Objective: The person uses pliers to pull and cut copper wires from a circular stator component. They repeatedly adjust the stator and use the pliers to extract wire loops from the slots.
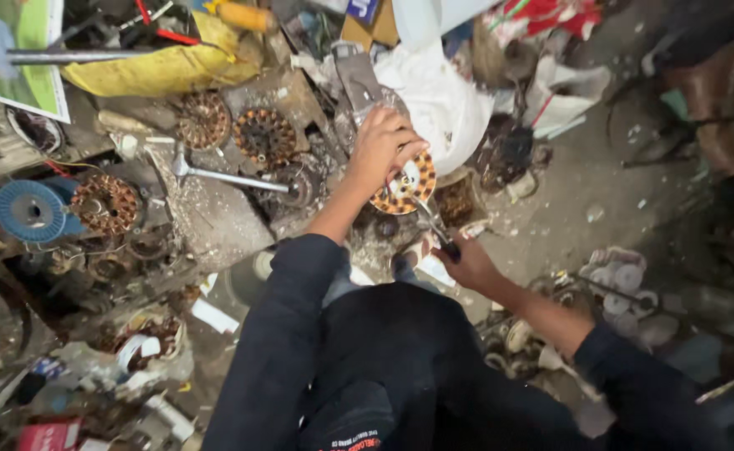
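Both hands (pixel 417 209) on wound stator (pixel 404 184)

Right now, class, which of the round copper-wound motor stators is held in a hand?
The white-and-orange round stator under the left hand; the three brown stators further left lie untouched on the cluttered bench.

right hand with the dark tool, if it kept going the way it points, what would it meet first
Most likely the round orange-and-white wound coil that the left hand holds; the tool in the right hand already points at its lower edge, though depth is unclear.
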